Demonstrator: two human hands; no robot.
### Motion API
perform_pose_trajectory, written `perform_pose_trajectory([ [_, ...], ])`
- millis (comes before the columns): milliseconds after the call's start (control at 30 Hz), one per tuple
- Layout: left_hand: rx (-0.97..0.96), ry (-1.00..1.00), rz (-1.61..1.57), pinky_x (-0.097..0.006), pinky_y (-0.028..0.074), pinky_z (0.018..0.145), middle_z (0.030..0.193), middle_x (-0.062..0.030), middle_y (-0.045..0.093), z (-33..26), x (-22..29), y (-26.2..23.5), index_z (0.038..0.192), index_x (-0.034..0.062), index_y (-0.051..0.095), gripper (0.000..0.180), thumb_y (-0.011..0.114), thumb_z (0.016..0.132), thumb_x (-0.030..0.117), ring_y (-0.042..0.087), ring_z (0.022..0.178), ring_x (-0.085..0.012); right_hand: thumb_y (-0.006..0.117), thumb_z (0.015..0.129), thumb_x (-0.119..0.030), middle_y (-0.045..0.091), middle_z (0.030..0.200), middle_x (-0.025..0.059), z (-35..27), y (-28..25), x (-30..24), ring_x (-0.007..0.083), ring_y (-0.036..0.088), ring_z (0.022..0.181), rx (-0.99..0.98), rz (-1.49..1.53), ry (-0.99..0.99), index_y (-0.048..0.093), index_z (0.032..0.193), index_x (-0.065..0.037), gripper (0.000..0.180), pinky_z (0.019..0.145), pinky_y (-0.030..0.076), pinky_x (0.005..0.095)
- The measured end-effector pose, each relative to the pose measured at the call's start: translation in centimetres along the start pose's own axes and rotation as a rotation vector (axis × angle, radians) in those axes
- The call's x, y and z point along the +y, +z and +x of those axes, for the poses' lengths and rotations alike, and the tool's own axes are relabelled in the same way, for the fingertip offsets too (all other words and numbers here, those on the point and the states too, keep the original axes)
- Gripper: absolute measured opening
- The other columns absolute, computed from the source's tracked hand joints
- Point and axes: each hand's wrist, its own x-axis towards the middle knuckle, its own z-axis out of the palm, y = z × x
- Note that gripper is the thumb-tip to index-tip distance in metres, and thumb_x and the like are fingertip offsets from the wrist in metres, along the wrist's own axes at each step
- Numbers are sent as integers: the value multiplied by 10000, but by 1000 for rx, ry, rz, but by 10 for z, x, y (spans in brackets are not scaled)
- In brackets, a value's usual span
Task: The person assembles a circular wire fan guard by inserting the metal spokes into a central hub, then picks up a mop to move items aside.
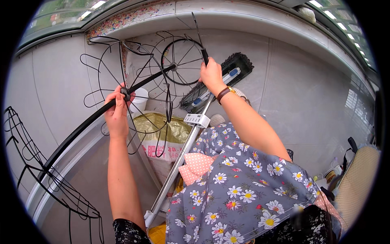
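Note:
A black metal stand with looped wire arms lies slantwise in front of me, its dark pole [152, 77] running from lower left to a ringed wire end [163, 62]. My left hand [117, 107] is closed round the pole at the round hub [126, 94], where wire loops fan out. To its right, my right hand [212, 75] grips the black handle of a thin-shafted tool [205, 57], which looks like a screwdriver. Its shaft points up and away from me, past the ringed end. My right fingertips are partly hidden.
A dark fringed mop head [239, 65] lies on the tiles beyond my right forearm. Its silver handle [178, 164] slants toward me. A printed sack [156, 156] and a white tub [140, 97] stand below the wires. Another wire frame [30, 162] is far left; a ledge [227, 13] runs behind.

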Motion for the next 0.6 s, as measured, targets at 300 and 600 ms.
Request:
perform_pose_trajectory([
  [300,-50,70,0,-397,457,871,1190,-194,445,33,6,58,878,15,493,75,469,884,86,502,1014,-238,474,861,-107,592,630,109,2,-19,11,192,612,490,79,413,260,501,993,56,211,483,483,290],
  [600,-134,126,14,-417,421,882,1207,-214,427,27,8,32,870,12,516,70,484,865,74,495,1016,-253,459,867,-66,548,583,73,-6,-13,4,159,589,472,80,491,309,484,1042,60,218,462,486,275],
])
